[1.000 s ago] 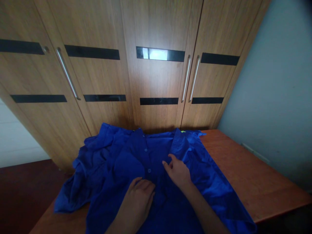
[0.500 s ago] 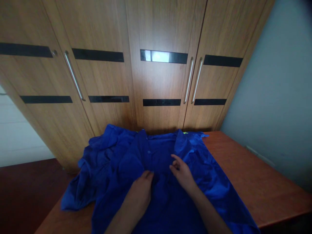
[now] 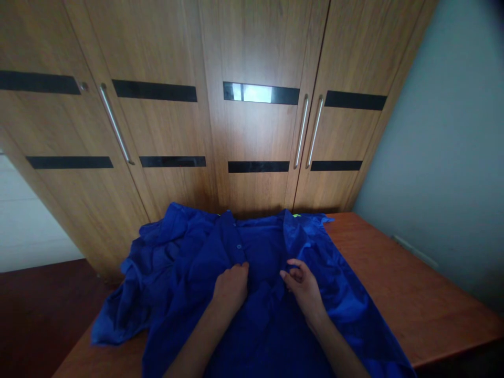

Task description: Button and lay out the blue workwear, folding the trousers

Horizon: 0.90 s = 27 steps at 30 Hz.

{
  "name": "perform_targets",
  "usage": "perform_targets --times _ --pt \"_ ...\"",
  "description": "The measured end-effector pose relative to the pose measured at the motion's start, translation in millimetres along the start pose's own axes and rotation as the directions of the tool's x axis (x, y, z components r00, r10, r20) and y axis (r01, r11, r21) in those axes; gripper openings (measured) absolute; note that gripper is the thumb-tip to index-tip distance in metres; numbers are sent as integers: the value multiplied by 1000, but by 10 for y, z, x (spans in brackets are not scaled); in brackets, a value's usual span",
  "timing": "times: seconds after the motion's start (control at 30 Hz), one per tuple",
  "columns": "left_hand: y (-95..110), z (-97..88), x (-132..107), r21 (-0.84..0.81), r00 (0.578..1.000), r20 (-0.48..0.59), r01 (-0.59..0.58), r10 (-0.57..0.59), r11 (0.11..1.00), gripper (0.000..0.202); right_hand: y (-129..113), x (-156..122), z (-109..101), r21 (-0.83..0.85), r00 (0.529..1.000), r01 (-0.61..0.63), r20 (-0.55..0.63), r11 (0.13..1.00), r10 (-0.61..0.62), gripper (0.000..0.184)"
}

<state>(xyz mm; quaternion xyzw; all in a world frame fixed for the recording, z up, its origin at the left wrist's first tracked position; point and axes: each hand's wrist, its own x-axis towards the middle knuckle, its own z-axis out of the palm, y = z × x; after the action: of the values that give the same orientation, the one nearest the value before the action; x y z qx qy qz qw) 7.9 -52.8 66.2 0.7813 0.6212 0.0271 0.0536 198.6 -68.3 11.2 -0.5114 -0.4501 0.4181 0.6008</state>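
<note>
A blue button-front shirt lies spread out, front up and partly unfastened, its collar toward the wardrobe. My left hand is closed on the front edge at the left, just below a visible button. On the other front edge, my right hand has its fingers curled, with thumb and forefinger close together at the cloth; the exact contact is hard to see. The sleeve at the left is bunched and wrinkled. Small yellow-green bits show near the collar.
The shirt rests on a reddish-brown wooden surface, bare at the right. Behind it stands a wooden wardrobe with black strips and metal handles. A pale wall rises at the right. Dark floor shows lower left.
My left hand has moved slightly up along the front edge. My right hand has come down and right onto the other edge, its thumb and forefinger closer together.
</note>
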Motion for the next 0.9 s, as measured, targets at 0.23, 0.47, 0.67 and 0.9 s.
perform_targets --times 0.23,0.47,0.67,0.9 --pt "-19 -178 146 -224 985 -175 -42 2 974 9 12 17 36 -77 996 -88 -11 993 87 41" --pt "191 -200 204 -626 927 -372 -205 -56 752 9 -56 146 -82 -520 970 -45 181 853 162 27" --pt "266 98 147 -654 938 -343 -205 -43 728 10 -125 243 -5 -782 975 -38 108 622 195 41" --pt "161 335 128 -628 964 -264 -160 -15 761 14 -172 220 94 -906 985 169 166 389 -43 21"
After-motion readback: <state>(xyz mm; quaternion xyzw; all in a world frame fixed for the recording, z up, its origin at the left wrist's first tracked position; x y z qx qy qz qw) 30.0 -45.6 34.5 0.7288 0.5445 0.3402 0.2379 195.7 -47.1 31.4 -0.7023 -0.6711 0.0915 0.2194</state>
